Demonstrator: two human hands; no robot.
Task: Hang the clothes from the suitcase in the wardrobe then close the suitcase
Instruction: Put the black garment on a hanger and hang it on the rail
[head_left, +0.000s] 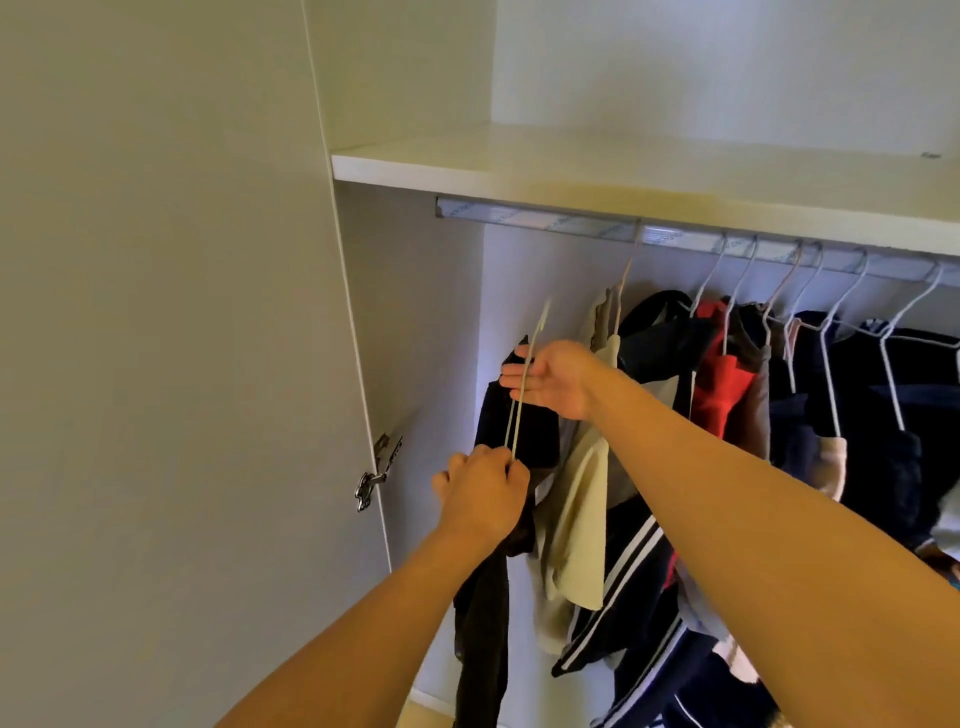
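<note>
a: so, where is the hanger (524, 384)?
b: below the rail (540, 221), dark garment (514, 431) draped. left hand (480, 491) grips its bottom; right hand (550, 382), fingers straight, steadies its neck.
a: advice?
b: probably lift the hook squarely over the rail.

A dark navy cloth garment (511, 431) drapes on a thin white wire hanger (524, 384), left of clothes hanging on the grey wardrobe rail (571, 221).

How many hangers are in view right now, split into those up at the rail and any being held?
Hangers up at the rail: 7
Hanger gripped by the left hand, not yet hooked: 1
Total: 8
</note>
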